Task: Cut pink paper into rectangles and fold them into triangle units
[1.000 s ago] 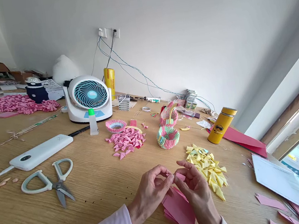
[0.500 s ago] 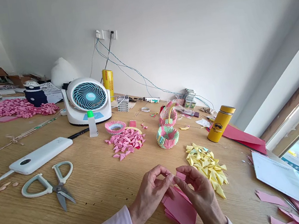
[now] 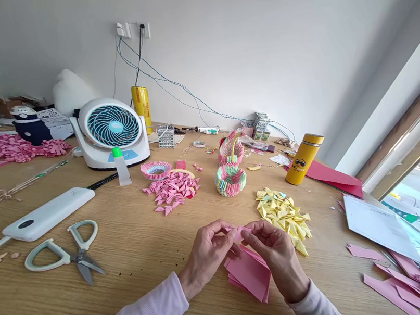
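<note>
Between my two hands is a small piece of pink paper (image 3: 238, 234), pinched at both ends. My left hand (image 3: 213, 250) grips its left end with thumb and fingers. At the right end, my right hand (image 3: 275, 250) closes thumb and forefinger on it. Just below lies a stack of pink paper rectangles (image 3: 249, 276), partly covered by my right hand. A heap of folded yellow paper triangles (image 3: 285, 215) sits beyond my right hand. Farther off to the left is a pile of folded pink paper pieces (image 3: 172, 189).
Scissors (image 3: 78, 256) lie spread at the left, near a white power bank (image 3: 48, 214). A fan (image 3: 113, 130), a glue bottle (image 3: 121, 168), a small paper basket (image 3: 231, 180) and a yellow flask (image 3: 305, 159) stand farther back. Pink paper strips (image 3: 395, 287) lie at the right.
The pink paper between my fingers now shows more openly, held across both hands. My right hand has turned slightly. The whole view has shifted a little, with things sitting higher and farther left.
</note>
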A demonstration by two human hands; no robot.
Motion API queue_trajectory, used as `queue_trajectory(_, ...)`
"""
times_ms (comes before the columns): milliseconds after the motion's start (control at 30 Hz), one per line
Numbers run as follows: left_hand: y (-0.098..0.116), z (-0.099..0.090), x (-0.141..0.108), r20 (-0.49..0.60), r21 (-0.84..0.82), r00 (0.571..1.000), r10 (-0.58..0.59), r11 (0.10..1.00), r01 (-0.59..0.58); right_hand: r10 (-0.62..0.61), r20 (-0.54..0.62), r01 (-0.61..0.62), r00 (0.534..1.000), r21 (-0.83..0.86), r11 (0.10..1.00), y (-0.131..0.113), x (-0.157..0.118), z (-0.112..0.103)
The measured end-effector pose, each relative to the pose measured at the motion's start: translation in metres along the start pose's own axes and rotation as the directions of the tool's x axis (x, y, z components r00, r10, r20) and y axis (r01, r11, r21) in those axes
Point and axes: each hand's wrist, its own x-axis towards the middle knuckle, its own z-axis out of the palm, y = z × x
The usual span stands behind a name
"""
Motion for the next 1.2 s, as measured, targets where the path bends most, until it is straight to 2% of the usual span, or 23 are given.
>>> queue_trajectory(100, 0.0013, 0.0000, -0.0002, 0.028, -0.015, 1.000, 0.003, 1.000, -0.003, -0.011, 0.024, 0.012, 1.000, -0.012, 1.000, 0.0001, -0.0010, 0.0008)
queue_trajectory(300, 0.0011, -0.0011, -0.0010, 0.043, -0.022, 0.999, -0.009, 1.000, 0.010, -0.006, 0.061, 0.001, 0.998, 0.074, 0.997, -0.0008, -0.0024, 0.0025)
queue_trajectory(500, 0.0024, -0.0006, -0.0008, 0.073, -0.046, 0.996, -0.045, 0.998, 0.048, 0.003, 0.038, -0.006, 0.999, 0.065, 0.998, -0.0028, -0.0037, 0.0031)
queue_trajectory(733, -0.0046, -0.0024, 0.0017, 0.103, -0.060, 0.992, -0.070, 0.995, 0.076, -0.019, 0.076, 0.016, 0.997, 0.043, 0.999, -0.0016, -0.0040, 0.0039)
queue_trajectory(967, 0.0027, -0.0023, -0.0007, 0.163, -0.137, 0.973, -0.165, 0.972, 0.188, -0.115, 0.104, 0.127, 0.988, -0.121, 0.984, -0.0048, -0.0008, -0.0009)
queue_trajectory(1067, 0.0040, -0.0022, -0.0002, 0.132, -0.141, 0.974, -0.185, 0.969, 0.203, -0.144, 0.138, 0.169, 0.980, -0.195, 0.966, -0.0047, -0.0008, -0.0005)
queue_trajectory(1200, 0.0018, -0.0038, 0.0017, 0.133, -0.141, 0.977, -0.166, 0.973, 0.185, -0.111, 0.101, 0.117, 0.989, -0.057, 0.991, -0.0008, -0.0010, -0.0002)
